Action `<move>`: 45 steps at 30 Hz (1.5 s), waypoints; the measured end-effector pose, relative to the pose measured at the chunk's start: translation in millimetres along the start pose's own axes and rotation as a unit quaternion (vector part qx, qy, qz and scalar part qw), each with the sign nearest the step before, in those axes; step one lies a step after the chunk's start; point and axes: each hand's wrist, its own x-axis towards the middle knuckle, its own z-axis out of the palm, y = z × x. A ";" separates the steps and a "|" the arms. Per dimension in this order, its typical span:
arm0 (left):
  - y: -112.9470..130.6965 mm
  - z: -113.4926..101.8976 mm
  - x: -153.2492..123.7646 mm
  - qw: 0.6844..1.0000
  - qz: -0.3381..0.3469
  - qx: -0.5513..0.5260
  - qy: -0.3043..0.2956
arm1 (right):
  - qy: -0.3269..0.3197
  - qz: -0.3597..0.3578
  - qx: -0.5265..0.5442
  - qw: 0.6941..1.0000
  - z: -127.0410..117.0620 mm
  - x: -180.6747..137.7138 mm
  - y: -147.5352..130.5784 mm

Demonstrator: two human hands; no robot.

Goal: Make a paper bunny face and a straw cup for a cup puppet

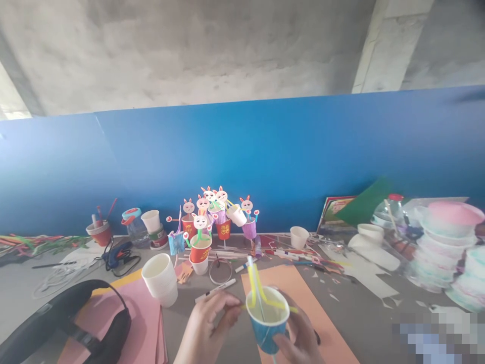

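Observation:
A blue paper cup [267, 333] is in my right hand [301, 336], whose fingers wrap round its right side and lower front. Two bent yellow straws [273, 304] rise from the cup beside a thin pale stick [259, 298], and their ends poke out through opposite sides of the cup near the rim. With thumb and fingertips together, my left hand [214, 323] pinches the straw end on the cup's left side. An orange sheet of paper [295, 288] lies under and behind the cup.
Finished paper-cup rabbit figures [200, 240] stand at the back centre. White cups [161, 275] are stacked by pink paper [140, 318] and black headphones [64, 323] on the left. A blue glue gun [118, 254] lies farther back. Stacked white bowls [441, 253] stand right.

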 end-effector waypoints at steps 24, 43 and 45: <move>-3.0 5.7 -6.1 0.993 -0.027 -0.097 0.059 | -0.021 0.020 0.053 0.998 1.6 -10.4 12.6; -10.5 52.4 -9.7 0.882 -0.106 -0.457 -0.042 | 0.004 -0.020 0.018 1.000 12.1 16.8 -45.7; -6.3 50.6 -9.1 0.879 -0.109 -0.463 -0.039 | 0.031 -0.038 -0.015 0.999 11.2 20.6 -48.8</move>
